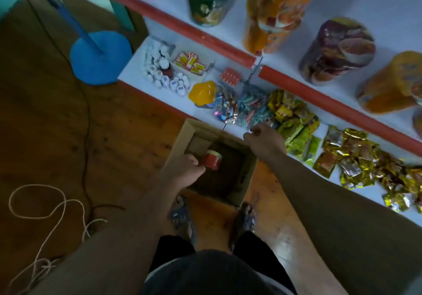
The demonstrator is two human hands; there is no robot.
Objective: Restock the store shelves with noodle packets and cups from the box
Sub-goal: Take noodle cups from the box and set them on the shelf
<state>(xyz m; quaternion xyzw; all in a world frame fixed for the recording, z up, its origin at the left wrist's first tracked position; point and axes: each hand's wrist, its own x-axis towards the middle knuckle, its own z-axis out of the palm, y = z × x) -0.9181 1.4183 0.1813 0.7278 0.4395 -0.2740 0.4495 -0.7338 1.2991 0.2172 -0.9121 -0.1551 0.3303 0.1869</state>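
Packet print blurred, seemingly nothing legible

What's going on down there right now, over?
Left hand gripping red noodle cup inside brown cardboard box. Right hand closed at box's far rim. Nothing blocking the lift.

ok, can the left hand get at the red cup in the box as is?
Probably yes. The left hand is already inside the open box, fingers right beside the red cup, nothing between them. Whether it is touching yet is unclear.
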